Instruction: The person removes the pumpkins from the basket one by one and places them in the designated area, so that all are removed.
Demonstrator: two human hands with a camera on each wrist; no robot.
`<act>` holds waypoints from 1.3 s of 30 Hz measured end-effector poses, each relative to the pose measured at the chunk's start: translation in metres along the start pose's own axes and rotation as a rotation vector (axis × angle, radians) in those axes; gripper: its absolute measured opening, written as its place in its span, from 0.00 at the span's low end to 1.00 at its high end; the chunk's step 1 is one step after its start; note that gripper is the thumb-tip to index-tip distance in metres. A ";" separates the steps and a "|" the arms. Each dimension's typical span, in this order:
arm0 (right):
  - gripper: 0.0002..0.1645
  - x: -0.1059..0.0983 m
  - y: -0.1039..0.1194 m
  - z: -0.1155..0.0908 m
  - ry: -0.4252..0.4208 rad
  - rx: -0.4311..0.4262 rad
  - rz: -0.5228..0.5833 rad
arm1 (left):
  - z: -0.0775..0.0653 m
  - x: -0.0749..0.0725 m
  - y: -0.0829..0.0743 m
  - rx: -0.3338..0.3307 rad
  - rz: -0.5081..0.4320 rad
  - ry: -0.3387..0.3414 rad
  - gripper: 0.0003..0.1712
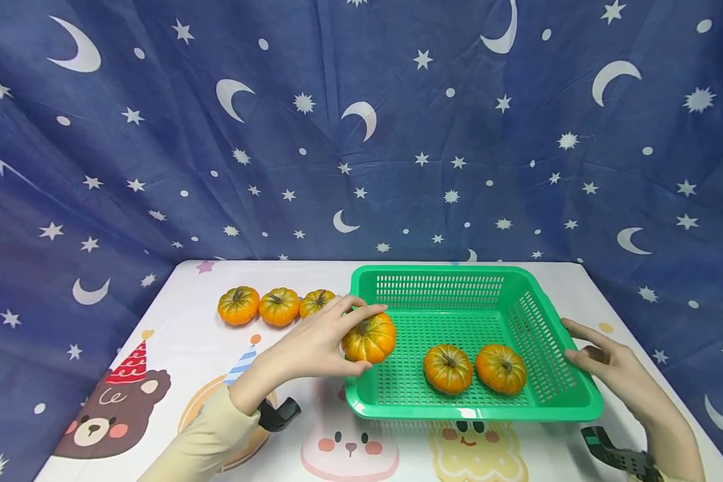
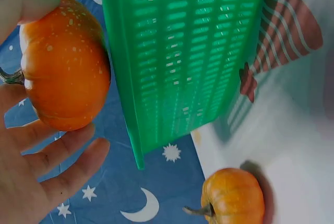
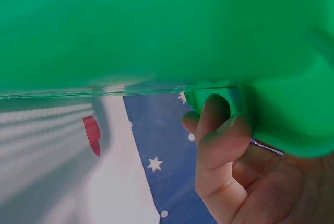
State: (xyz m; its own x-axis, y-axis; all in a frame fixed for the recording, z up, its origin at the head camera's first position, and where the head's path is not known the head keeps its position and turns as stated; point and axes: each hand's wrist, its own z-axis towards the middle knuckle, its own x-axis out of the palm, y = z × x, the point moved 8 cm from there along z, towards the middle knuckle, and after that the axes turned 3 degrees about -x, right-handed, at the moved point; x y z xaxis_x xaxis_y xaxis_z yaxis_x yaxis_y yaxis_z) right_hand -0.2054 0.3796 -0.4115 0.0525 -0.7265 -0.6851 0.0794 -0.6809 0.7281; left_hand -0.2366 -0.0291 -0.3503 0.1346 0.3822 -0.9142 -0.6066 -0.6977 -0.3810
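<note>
My left hand (image 1: 316, 340) grips a small orange pumpkin (image 1: 369, 338) between thumb and fingers, over the left rim of a green plastic basket (image 1: 458, 412). The left wrist view shows the held pumpkin (image 2: 70, 67) beside the basket's wall (image 2: 177, 67), its stem towards the palm. Inside the basket, two more pumpkins, a left one (image 1: 448, 369) and a right one (image 1: 501, 369), sit side by side near the front. At the basket's right rim, my right hand (image 1: 617, 368) holds the edge. Curled fingers (image 3: 224, 145) show below the rim in the right wrist view.
Left of the basket, three pumpkins stand in a row: one at the outer end (image 1: 238, 306), one in the middle (image 1: 280, 307) and one partly behind my left hand (image 1: 316, 302). A white cartoon-print cloth (image 1: 199, 348) covers the table. Behind it hangs a blue curtain (image 1: 313, 187).
</note>
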 end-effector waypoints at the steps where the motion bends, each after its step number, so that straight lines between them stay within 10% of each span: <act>1: 0.39 0.000 0.000 0.000 0.000 0.001 0.000 | -0.001 -0.001 0.002 -0.004 0.004 -0.006 0.46; 17: 0.38 0.001 -0.002 0.002 -0.005 -0.008 0.003 | -0.034 -0.015 0.027 -0.045 -0.032 -0.160 0.47; 39: 0.38 -0.001 -0.004 0.001 0.008 -0.017 -0.010 | -0.062 0.002 0.077 -0.186 -0.120 -0.295 0.49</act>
State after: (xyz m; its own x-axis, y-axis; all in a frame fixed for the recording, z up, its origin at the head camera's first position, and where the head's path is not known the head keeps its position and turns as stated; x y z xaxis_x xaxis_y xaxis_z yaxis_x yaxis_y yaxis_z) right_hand -0.2070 0.3830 -0.4137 0.0600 -0.7191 -0.6923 0.0967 -0.6861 0.7211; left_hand -0.2348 -0.1195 -0.3895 -0.0520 0.6073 -0.7928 -0.4440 -0.7251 -0.5264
